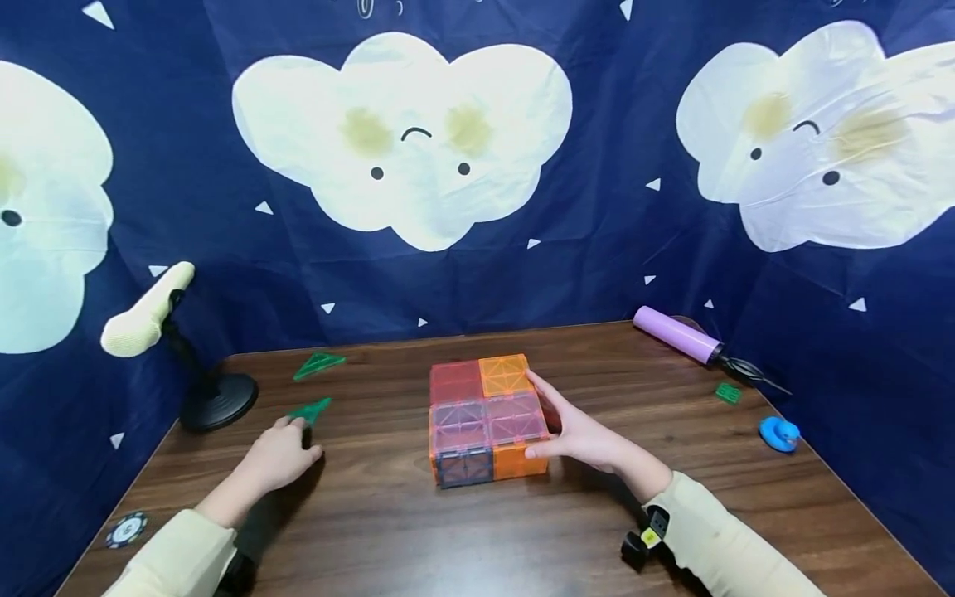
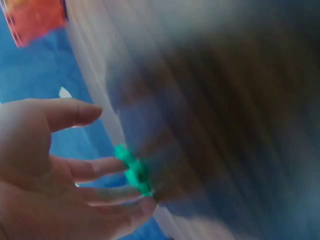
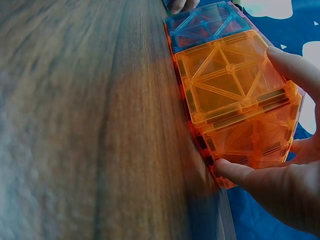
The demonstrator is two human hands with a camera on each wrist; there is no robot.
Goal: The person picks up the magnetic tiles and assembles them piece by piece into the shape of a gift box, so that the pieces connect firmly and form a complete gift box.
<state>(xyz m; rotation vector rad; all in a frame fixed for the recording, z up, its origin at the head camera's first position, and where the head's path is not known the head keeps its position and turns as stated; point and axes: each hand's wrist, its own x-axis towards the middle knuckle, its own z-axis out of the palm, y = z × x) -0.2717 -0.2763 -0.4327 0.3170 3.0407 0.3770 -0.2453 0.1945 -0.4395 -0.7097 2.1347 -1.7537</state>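
A low box of translucent magnetic tiles [image 1: 488, 419] stands mid-table, with red, orange and purple on top and blue-grey and orange panels in front. My right hand [image 1: 589, 435] holds it by its right end. The thumb lies at the front orange panel [image 3: 225, 75] and the other fingers reach round the far corner. At the left, my left hand [image 1: 279, 454] reaches palm down, its fingertips at a green triangular tile [image 1: 310, 410] partly hidden by them. In the left wrist view these fingers extend to the blurred green tile [image 2: 134, 172], thumb apart. A second green triangular tile [image 1: 319, 364] lies farther back.
A pale knitted piece on a black stand [image 1: 218, 402] is at the back left, a poker chip [image 1: 127, 530] at the front left. Along the right lie a purple-handled whisk [image 1: 679, 335], a small green piece [image 1: 728, 392] and a blue rubber duck [image 1: 779, 434]. A cloud-patterned curtain [image 1: 627, 282] encloses the table.
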